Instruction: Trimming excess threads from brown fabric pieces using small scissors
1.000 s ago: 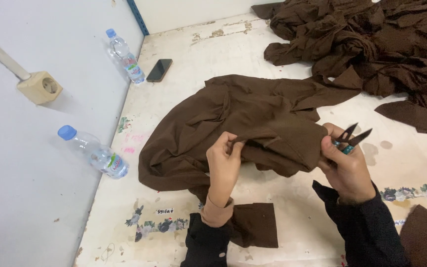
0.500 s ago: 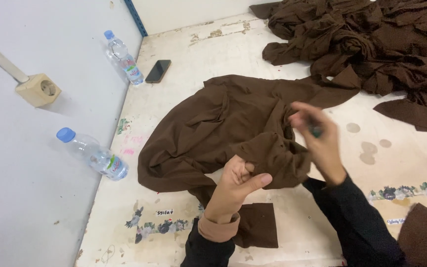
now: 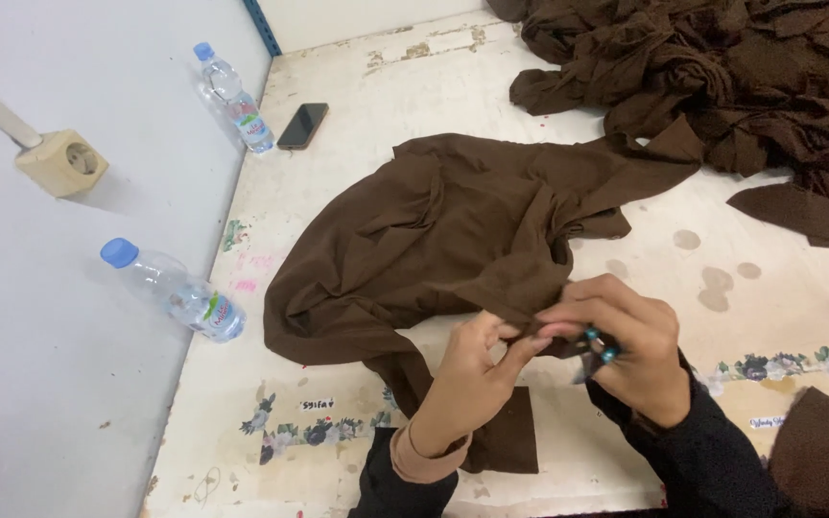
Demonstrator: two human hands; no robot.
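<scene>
Both hands have met, left hand (image 3: 472,379) and right hand (image 3: 626,341) pinching soft, crumpled brown cloth (image 3: 462,230).

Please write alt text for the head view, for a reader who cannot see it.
Both hands, left hand and right hand, pinch the edge of a brown garment on a worn white table; the right also holds small snips. Two water bottles, a phone and a brown fabric pile lie around.

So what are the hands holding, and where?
Both the left hand and right hand pinch the brown cloth at its near edge; the right also holds small snips.
</scene>
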